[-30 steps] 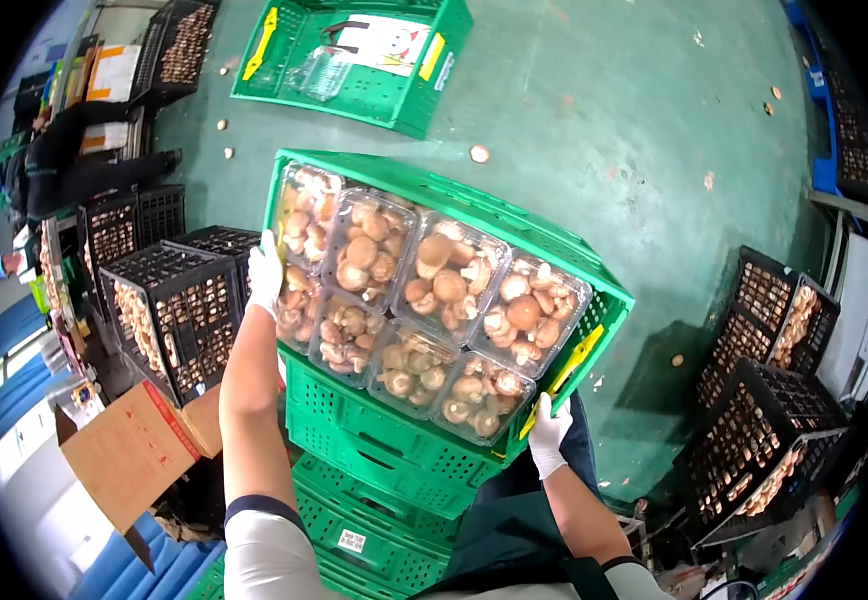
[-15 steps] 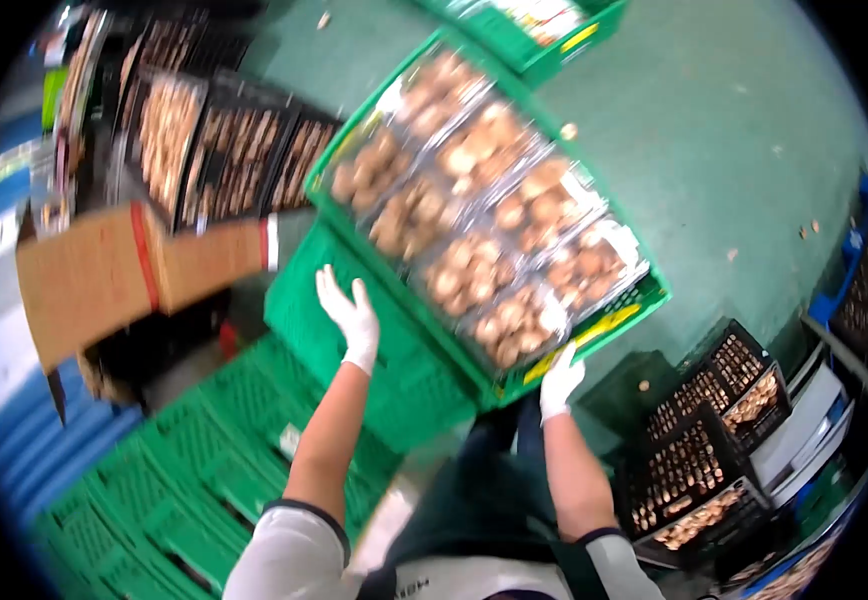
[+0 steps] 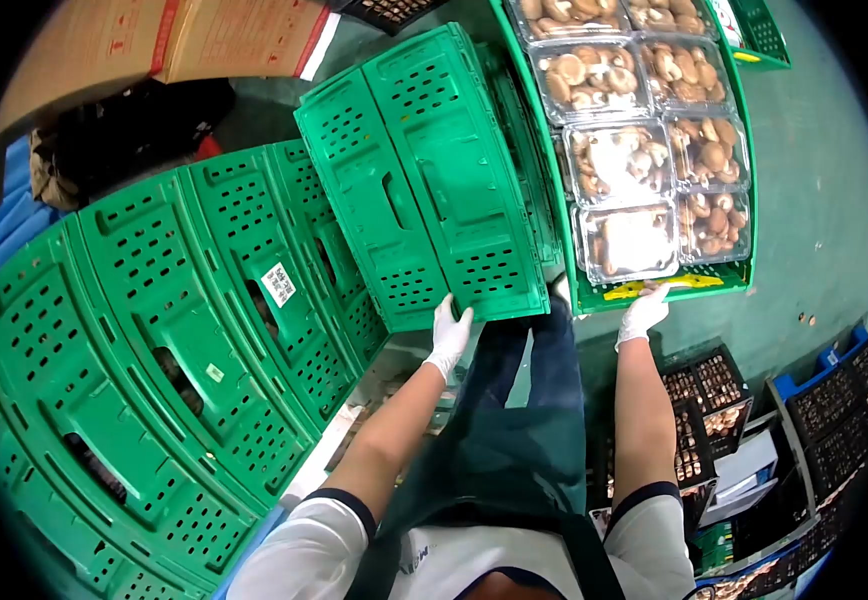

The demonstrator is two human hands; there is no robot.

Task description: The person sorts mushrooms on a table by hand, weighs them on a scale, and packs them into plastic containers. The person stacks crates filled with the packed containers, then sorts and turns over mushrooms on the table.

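My right hand (image 3: pixel 644 312), in a white glove, is closed on the near end of a green crate (image 3: pixel 565 215), at its yellow handle strip (image 3: pixel 666 287). Clear plastic boxes of brown mushrooms (image 3: pixel 594 78) fill that crate in two rows. To its left lies a stack of folded green crates (image 3: pixel 419 170). My gloved left hand (image 3: pixel 449 333) grips the near edge of the top folded crate, with the fingertips over the rim.
Upright green crates (image 3: pixel 179 350) line the left side. A cardboard box (image 3: pixel 254 40) stands beyond them. Black crates with mushrooms (image 3: pixel 706 390) sit low on the right, and another green crate (image 3: pixel 759 35) is at the far right.
My left hand has gone from spread above the folded crates to holding the near edge. The view has turned, and the mushroom crate now appears farther right. My right hand stays at its end.
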